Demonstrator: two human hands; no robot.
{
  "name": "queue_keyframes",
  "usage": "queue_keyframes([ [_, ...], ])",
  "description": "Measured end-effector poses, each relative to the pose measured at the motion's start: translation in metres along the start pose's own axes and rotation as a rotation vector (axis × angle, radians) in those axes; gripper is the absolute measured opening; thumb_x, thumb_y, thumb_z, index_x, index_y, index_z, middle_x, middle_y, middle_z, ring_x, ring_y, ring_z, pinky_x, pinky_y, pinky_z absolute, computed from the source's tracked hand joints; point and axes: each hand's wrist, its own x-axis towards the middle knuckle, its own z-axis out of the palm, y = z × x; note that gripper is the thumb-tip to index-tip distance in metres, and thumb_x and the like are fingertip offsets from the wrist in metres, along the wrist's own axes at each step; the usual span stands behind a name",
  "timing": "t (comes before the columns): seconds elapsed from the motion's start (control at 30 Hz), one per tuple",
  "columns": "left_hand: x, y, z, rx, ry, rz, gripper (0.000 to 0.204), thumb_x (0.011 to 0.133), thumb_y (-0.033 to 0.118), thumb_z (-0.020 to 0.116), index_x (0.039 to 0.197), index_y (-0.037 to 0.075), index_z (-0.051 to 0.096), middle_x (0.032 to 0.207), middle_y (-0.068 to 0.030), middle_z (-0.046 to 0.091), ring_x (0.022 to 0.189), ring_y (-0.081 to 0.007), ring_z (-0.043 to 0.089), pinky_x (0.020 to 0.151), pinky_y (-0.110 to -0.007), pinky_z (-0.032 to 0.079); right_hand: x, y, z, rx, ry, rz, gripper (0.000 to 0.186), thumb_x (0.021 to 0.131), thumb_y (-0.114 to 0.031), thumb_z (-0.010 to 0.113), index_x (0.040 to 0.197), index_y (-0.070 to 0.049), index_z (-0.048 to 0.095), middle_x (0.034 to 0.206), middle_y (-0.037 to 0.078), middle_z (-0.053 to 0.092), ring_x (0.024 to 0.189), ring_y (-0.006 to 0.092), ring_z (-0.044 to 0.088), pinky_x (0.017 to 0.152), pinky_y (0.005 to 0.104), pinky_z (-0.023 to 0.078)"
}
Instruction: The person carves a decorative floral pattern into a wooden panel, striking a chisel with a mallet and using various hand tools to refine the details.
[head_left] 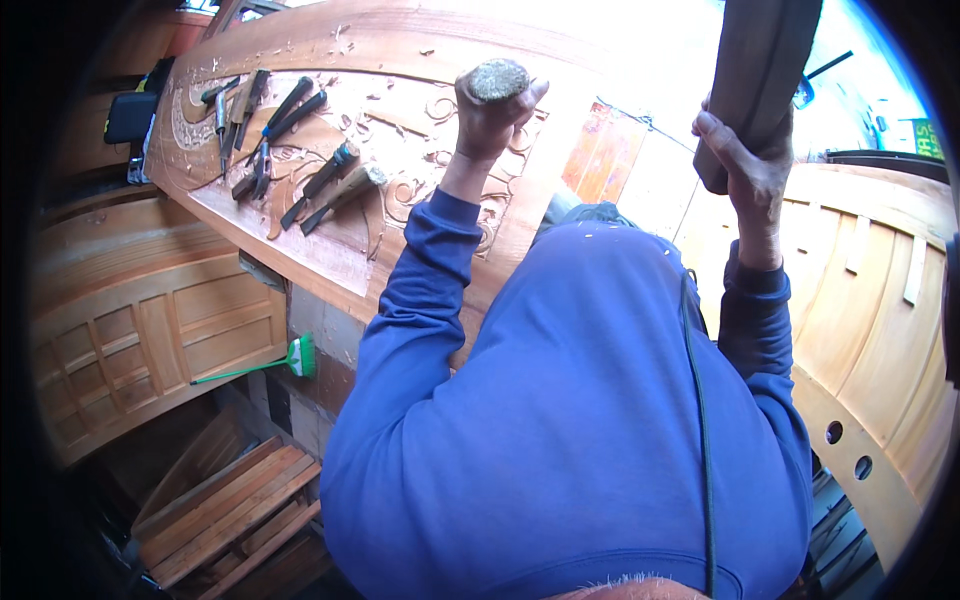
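My left hand [482,128] is closed round a wood-handled chisel, whose round, frayed handle end [499,79] points up; its blade is hidden beneath the hand. Raised at the right, my right hand [752,165] grips a wooden mallet [762,70], a thick dark bar that runs out of the top of the view. Below my left hand lies a wooden panel with carved scrolls [440,108], strewn with shavings. Several chisels [290,112] rest on it to the left, one with a pale, frayed wooden handle [358,183].
A black, phone-like device [130,118] sits at the panel's left end. Panelled wooden doors stand at the left [160,325] and right [880,300]. A green broom [300,356] and stacked wooden slats [225,510] are at lower left. Bright glare washes out the upper right.
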Motion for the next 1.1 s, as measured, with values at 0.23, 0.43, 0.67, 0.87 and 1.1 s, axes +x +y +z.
queue_keyframes([
  [0.23, -0.004, 0.001, 0.003, -0.087, 0.012, -0.047, 0.023, 0.089, 0.010, 0.076, 0.073, 0.002, 0.062, 0.060, 0.0016, 0.055, 0.049, -0.0070, 0.049, 0.045, -0.024, 0.037, 0.027, -0.065, 0.022, 0.371, 0.171, -0.296, 0.031, 0.090, -0.004, 0.071, 0.118, 0.001, 0.061, 0.093, 0.014, 0.072, 0.075, 0.0236, 0.072, 0.070, 0.0403, 0.061],
  [0.43, 0.008, 0.011, 0.002, -0.178, -0.095, -0.248, 0.015, 0.092, 0.003, 0.073, 0.079, 0.001, 0.067, 0.066, -0.0022, 0.063, 0.055, -0.0081, 0.058, 0.048, -0.025, 0.047, 0.014, -0.018, 0.032, -0.903, -0.375, -0.569, 0.069, 0.089, -0.001, 0.064, 0.152, -0.027, 0.049, 0.089, 0.012, 0.060, 0.073, 0.0284, 0.065, 0.060, 0.0381, 0.056],
  [0.67, 0.009, 0.007, -0.009, -0.097, -0.205, -0.328, 0.021, 0.090, 0.017, 0.079, 0.094, -0.001, 0.068, 0.068, -0.0052, 0.063, 0.060, -0.0132, 0.063, 0.053, -0.028, 0.054, -0.006, -0.028, 0.045, -0.768, -0.320, -0.317, 0.089, 0.080, -0.005, 0.074, 0.157, -0.032, 0.040, 0.106, 0.014, 0.068, 0.091, 0.0314, 0.071, 0.079, 0.0421, 0.061],
  [0.87, 0.032, 0.023, -0.038, 0.114, -0.549, -0.417, 0.028, 0.086, 0.020, 0.085, 0.103, 0.003, 0.071, 0.094, -0.0023, 0.073, 0.089, -0.0102, 0.069, 0.080, -0.027, 0.057, -0.019, -0.013, 0.023, -0.655, -0.247, -0.194, 0.089, 0.082, -0.013, 0.082, 0.158, -0.027, 0.040, 0.112, 0.012, 0.069, 0.097, 0.0269, 0.071, 0.084, 0.0397, 0.059],
  [1.1, 0.058, -0.001, -0.013, -0.232, -0.797, -0.436, 0.024, 0.085, 0.018, 0.084, 0.098, 0.006, 0.068, 0.079, 0.0014, 0.066, 0.073, -0.0077, 0.063, 0.063, -0.026, 0.048, -0.059, -0.030, 0.031, -0.258, -0.042, 0.370, 0.057, 0.084, -0.014, 0.087, 0.131, -0.003, 0.058, 0.092, 0.001, 0.064, 0.083, 0.0082, 0.061, 0.074, 0.0255, 0.051],
])
